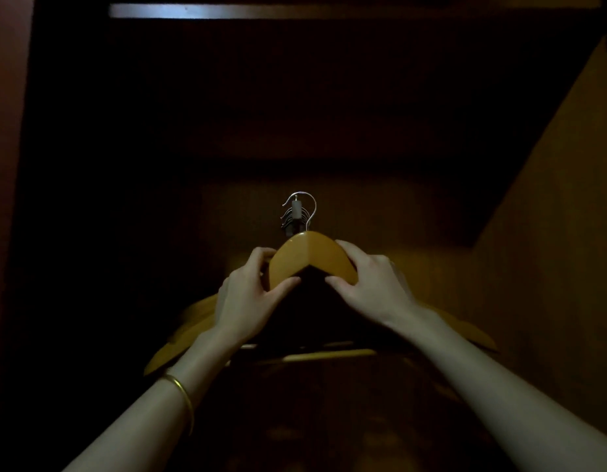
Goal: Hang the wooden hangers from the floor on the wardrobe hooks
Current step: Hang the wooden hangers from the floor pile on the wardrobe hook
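A wooden hanger faces me inside the dark wardrobe, its metal hook looped over a short rail end where several other hanger hooks sit bunched behind it. My left hand grips the hanger's left shoulder near the peak, thumb under the wood. My right hand grips the right shoulder the same way. The hanger's arms spread down behind my wrists, and its lower bar shows between my forearms.
Dark wardrobe walls close in on the left and back. A lit wooden side panel rises on the right. A pale strip runs across the top. A gold bangle circles my left wrist.
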